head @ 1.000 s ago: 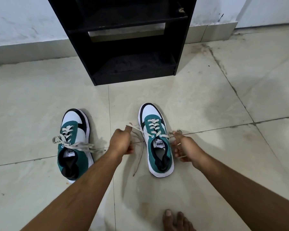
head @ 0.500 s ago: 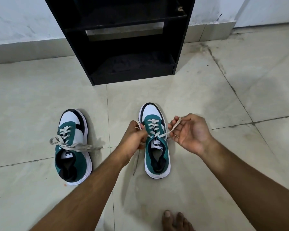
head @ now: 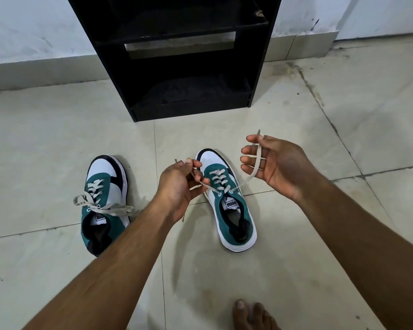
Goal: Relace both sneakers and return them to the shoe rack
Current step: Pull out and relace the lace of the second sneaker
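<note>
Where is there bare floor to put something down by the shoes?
Bare floor lies right of the untied sneaker, and in front of the shoe rack. It's crowded between it and the tied sneaker, where the left hand holds a lace.

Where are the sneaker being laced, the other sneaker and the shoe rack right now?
sneaker being laced (head: 231,204): head view, on its tongue label.
other sneaker (head: 101,167): head view, on its white toe.
shoe rack (head: 191,111): head view, on its bottom front board.

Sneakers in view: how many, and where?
2. First sneaker: on the floor, left of the left hand. Second sneaker: between that hand and the right hand, before the shoe rack. Rack's top is cropped.
</note>
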